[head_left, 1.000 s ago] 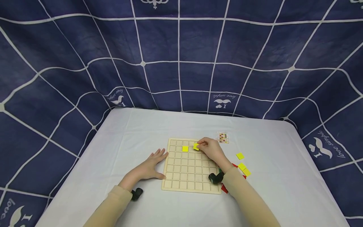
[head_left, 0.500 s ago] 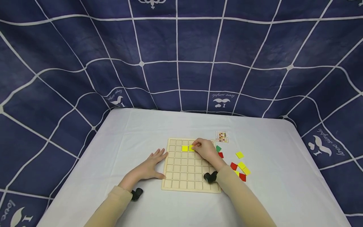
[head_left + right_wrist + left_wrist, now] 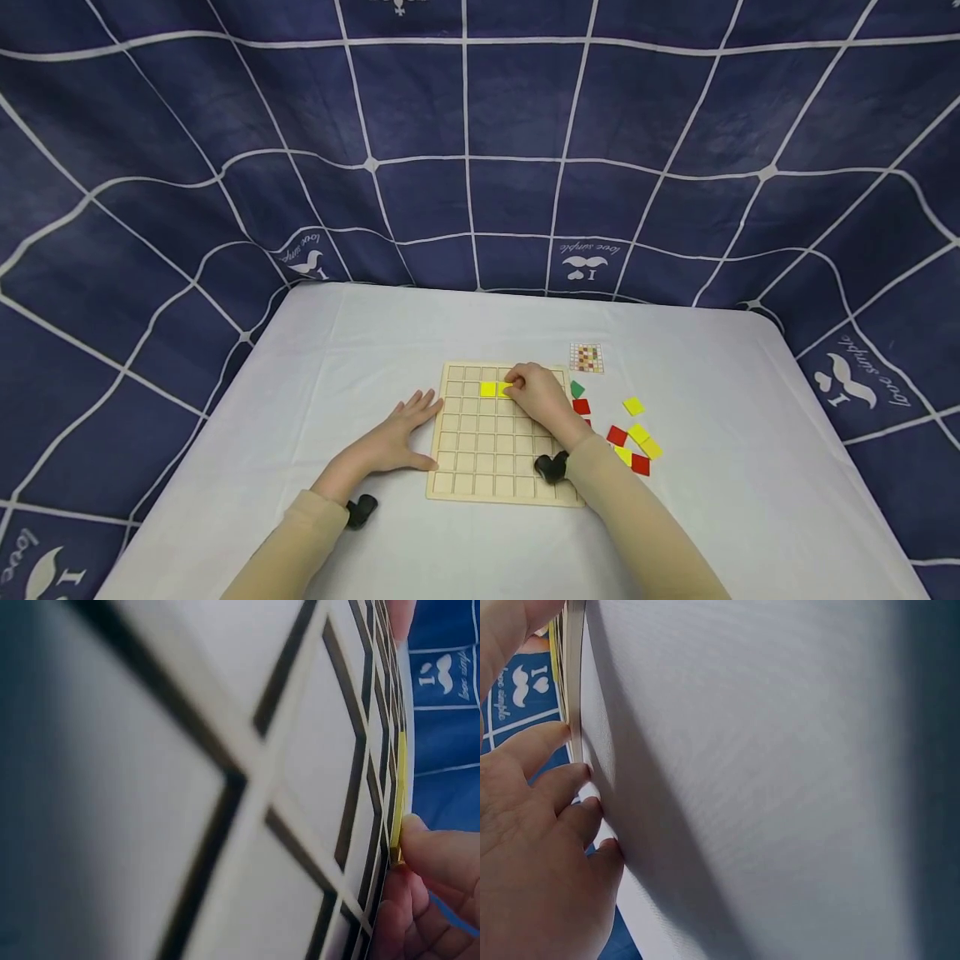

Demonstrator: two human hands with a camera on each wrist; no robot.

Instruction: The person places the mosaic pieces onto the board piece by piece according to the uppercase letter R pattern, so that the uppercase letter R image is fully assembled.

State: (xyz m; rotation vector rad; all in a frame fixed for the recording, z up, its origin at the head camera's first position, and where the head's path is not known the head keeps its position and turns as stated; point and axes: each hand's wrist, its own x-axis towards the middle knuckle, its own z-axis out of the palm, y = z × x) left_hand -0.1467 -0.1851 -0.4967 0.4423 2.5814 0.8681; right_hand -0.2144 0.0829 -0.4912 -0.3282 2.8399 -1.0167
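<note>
A wooden grid board lies on the white table. One yellow square tile sits in a cell of its second row from the back. Directly right of it, my right hand pinches a second yellow tile between thumb and fingers, low over the neighbouring cell. The right wrist view shows the thumb against this tile's edge, close to the grid. My left hand is spread beside the board, its thumb and fingertips touching the left edge.
Right of the board lie several loose tiles: red, yellow and a green one. A small printed card with a coloured grid pattern lies behind the board's right corner. A dark blue curtain hangs behind the table.
My right hand has moved left with the yellow tile, down beside the first yellow tile. More loose tiles show past the right forearm. The left hand stays where it was.
</note>
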